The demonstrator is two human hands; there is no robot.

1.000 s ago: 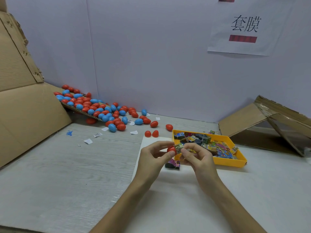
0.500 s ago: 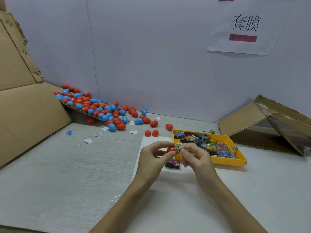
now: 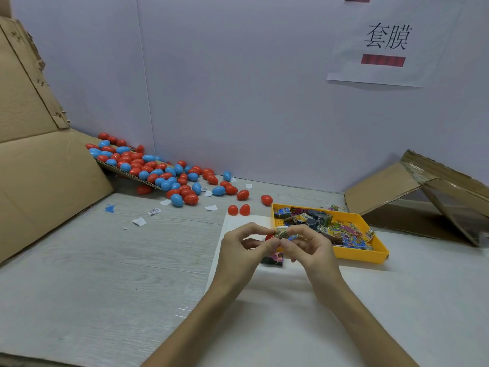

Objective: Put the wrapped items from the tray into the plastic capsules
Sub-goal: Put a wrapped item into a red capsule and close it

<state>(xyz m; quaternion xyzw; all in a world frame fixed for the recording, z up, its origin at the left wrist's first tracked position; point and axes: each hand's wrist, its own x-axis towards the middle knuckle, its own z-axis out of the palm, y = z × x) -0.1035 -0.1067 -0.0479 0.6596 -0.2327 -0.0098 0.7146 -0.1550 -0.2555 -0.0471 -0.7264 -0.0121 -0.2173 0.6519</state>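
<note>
Pale wall (image 3: 238,75) is closing off the back, and a grey table (image 3: 105,260) is carrying everything, with a white sheet (image 3: 264,327) lying under the hands. Cardboard (image 3: 39,181) is leaning at nine o'clock. Red and blue capsules (image 3: 158,170) are spilling out at ten o'clock of the hands, well apart from them. The yellow tray (image 3: 370,256) is sitting near at two o'clock, holding loose wrapped items (image 3: 341,229). An opened red shell (image 3: 239,210) is lying at twelve o'clock.

Left hand (image 3: 243,250) is curling thumb and fingers round a red capsule (image 3: 269,237), of which only a sliver is showing. Right hand (image 3: 312,247) is pinching a wrapped item (image 3: 281,233) between thumb and forefinger. That item is sitting at three o'clock of the capsule, touching it, and its long axis seems to be running nine to three, pointing at the capsule. Whether its end is inside I cannot tell. Right hand is lying nearer the tray, left nearer the capsules. The coming move is probably calling for a short push toward nine o'clock along that axis. A second item (image 3: 274,258) is lying on the sheet at six o'clock, beneath the hands.
</note>
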